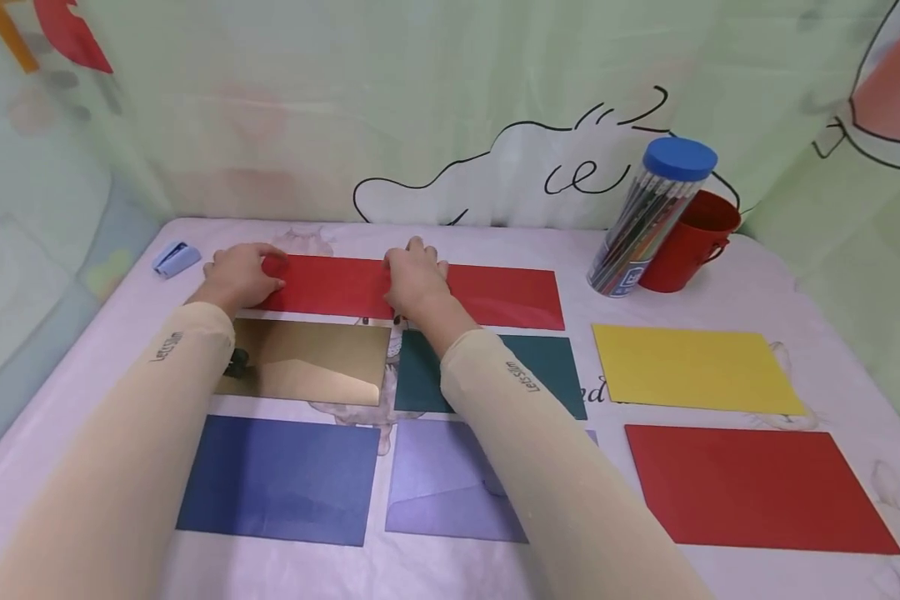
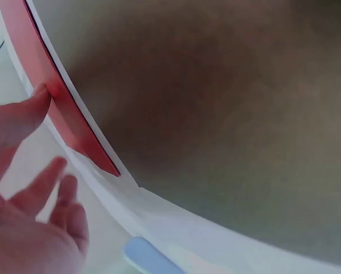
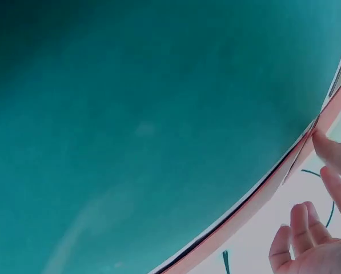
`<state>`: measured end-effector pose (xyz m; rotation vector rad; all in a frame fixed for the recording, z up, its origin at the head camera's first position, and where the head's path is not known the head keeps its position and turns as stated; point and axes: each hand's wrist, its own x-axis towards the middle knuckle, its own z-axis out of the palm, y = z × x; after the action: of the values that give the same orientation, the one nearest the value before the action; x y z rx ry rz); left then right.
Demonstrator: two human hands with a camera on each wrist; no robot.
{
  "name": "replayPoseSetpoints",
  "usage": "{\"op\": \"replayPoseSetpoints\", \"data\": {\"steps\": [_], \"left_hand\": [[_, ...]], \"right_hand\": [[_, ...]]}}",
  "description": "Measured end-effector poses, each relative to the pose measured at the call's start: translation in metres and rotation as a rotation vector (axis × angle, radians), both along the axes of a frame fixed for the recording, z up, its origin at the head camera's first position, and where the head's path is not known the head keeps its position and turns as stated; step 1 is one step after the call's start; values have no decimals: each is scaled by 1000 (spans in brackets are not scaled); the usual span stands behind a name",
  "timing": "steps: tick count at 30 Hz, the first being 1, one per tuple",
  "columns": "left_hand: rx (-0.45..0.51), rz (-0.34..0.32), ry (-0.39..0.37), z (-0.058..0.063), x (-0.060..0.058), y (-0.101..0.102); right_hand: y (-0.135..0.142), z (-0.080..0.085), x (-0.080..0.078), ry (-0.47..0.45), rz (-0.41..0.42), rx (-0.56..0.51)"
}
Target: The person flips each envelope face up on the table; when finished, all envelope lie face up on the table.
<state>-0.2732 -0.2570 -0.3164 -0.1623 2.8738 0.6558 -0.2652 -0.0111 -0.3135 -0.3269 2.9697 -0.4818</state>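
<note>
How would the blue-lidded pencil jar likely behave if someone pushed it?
The pencil jar looks tall and narrow, so it could tip. Its round body suggests it may roll once down. Packed with pencils, it is probably fairly heavy for its size.

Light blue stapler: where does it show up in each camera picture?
Head: stapler, left side, just above mid-height, left of the left hand.
Left wrist: stapler, at the bottom edge near the middle, partly cut off.
Right wrist: not in it.
Shared landmark: the red paper at the fingertips, visible in all three.
</note>
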Motion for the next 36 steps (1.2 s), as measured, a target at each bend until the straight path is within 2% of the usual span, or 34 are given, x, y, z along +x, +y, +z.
{"op": "replayPoseSetpoints", "data": {"steps": [4,7,12,16,20,25,31,36], "left_hand": [[-109,-51,67,4,3,6],[-147,-85,122,8,5,14],[-79,-97,240,8,9,39],[22,-114,325,4,16,70],[141,-152,365,6,34,109],[255,-264,346,16,65,158],[226,-450,278,32,100,212],[202,-627,208,40,131,259]], "right_hand": [[-1,2,4,32,-8,-13],[1,5,9,6,-8,-94],[18,16,17,-12,31,-223],[41,20,27,0,74,-242],[72,28,40,-3,126,-255],[117,44,63,-11,125,-263],[175,57,100,-46,121,-215],[227,57,129,-104,115,-196]]}}
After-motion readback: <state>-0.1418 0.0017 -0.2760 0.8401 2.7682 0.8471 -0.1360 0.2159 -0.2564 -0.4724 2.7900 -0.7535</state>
